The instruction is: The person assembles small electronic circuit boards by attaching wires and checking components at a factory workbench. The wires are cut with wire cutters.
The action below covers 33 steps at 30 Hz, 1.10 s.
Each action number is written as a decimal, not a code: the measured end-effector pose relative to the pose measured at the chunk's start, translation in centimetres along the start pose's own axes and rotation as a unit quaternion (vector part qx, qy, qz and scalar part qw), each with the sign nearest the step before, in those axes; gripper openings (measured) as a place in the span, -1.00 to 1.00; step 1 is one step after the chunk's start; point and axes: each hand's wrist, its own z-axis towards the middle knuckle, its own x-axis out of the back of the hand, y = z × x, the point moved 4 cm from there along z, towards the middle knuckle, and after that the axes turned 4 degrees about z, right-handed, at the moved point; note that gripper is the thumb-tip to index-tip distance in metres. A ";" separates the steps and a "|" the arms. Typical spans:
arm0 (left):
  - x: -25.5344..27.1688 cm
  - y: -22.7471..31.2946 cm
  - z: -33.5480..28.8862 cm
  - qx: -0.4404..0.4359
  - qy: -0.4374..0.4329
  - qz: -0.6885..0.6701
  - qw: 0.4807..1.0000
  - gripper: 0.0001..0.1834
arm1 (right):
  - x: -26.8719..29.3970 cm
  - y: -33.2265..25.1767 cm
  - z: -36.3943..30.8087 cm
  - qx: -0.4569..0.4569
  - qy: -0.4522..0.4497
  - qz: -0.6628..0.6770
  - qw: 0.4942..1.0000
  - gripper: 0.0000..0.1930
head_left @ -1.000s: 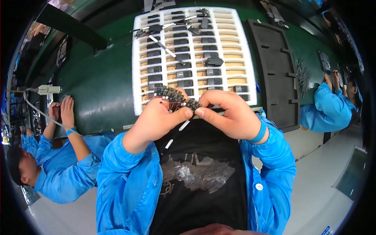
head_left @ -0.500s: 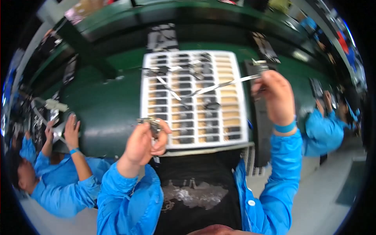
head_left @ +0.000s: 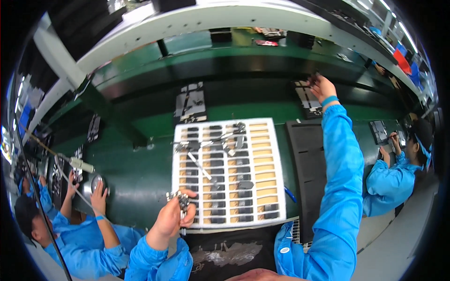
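Observation:
My left hand [head_left: 174, 216] is closed around a bunch of small metallic parts [head_left: 179, 198], just off the near left corner of a white slotted tray [head_left: 282, 213]. My right arm stretches far out to the right. My right hand [head_left: 322, 89] is at the far belt, beside a flat black device with a grey panel [head_left: 307, 99]. Its fingertips are bunched on something small and dark that I cannot make out. Rows of small black parts [head_left: 217, 186] fill many tray slots. Loose cables with a pale ribbon strip [head_left: 199, 166] lie across the tray's top.
A long black slab [head_left: 304, 173] lies right of the tray, with a blue pen [head_left: 290, 194] between them. Another flat device [head_left: 191, 103] lies beyond the tray. A green post [head_left: 110, 107] stands left. Co-workers in blue sit left [head_left: 86, 239] and right [head_left: 391, 173].
My right hand has moved from beside the tray, where it held a metal part and a ribbon strip, forward to the far belt. My left hand keeps its bunch. The view has shifted.

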 end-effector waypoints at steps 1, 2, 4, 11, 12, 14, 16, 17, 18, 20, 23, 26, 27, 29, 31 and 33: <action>-0.1 0.2 0.1 0.004 0.011 0.006 1.000 -0.47 | 0.1 -0.4 1.9 0.026 -0.014 0.027 0.999 -0.74; -0.3 0.5 0.2 0.011 0.023 0.012 1.000 -0.46 | 0.6 -0.3 3.9 0.050 -0.026 0.054 0.997 -0.74; -0.2 0.6 0.4 0.008 0.020 0.023 0.999 -0.46 | 1.6 0.6 6.7 0.057 -0.006 0.089 0.994 -0.73; -1.5 0.3 0.2 -0.011 0.071 0.042 0.997 -0.46 | 6.0 10.7 12.9 -0.091 0.137 0.100 0.981 -0.73; -1.7 0.1 -0.2 0.002 0.093 0.063 0.994 -0.46 | 6.1 11.4 12.6 -0.111 0.137 0.127 0.976 -0.70; -1.4 0.6 0.7 0.021 0.057 0.095 0.994 -0.46 | 12.9 12.8 14.0 -0.111 0.162 0.125 0.973 -0.66; -1.8 1.0 1.1 0.012 0.016 0.147 0.989 -0.43 | 13.1 11.6 12.9 0.064 0.073 -0.228 0.969 -0.65; -1.8 0.7 1.0 0.023 0.027 0.122 0.992 -0.42 | 11.6 11.1 11.6 0.040 0.055 -0.232 0.970 -0.67; -2.1 0.5 0.8 0.012 0.025 0.124 0.992 -0.43 | 8.6 10.1 8.9 0.052 0.015 -0.264 0.963 -0.71; -2.5 0.2 0.3 0.015 0.027 0.100 0.994 -0.44 | 3.6 8.1 1.5 -0.019 0.055 -0.074 0.996 -0.63; -3.4 0.3 0.1 0.012 -0.022 0.102 0.994 -0.44 | -0.2 6.1 -8.7 0.084 -0.064 -0.125 0.987 -0.61; -3.7 -0.1 -0.2 0.006 -0.009 0.117 0.993 -0.45 | -5.6 6.1 -22.8 0.208 -0.252 -0.263 0.908 -0.72; -3.6 -0.2 -0.3 0.011 -0.031 0.106 0.994 -0.50 | -6.3 6.7 -26.9 0.211 -0.270 -0.310 0.887 -0.77; -3.5 -0.8 -0.2 0.008 -0.036 0.083 0.996 -0.55 | -7.8 7.6 -33.8 0.432 -0.320 -0.464 0.704 -0.74; -3.7 -1.4 -0.1 0.008 -0.041 0.075 0.996 -0.57 | -9.0 9.4 -36.9 0.411 -0.330 -0.502 0.686 -0.72; -3.7 -2.0 -0.4 0.008 -0.014 0.065 0.998 -0.59 | -8.9 11.0 -38.0 0.416 -0.316 -0.509 0.684 -0.72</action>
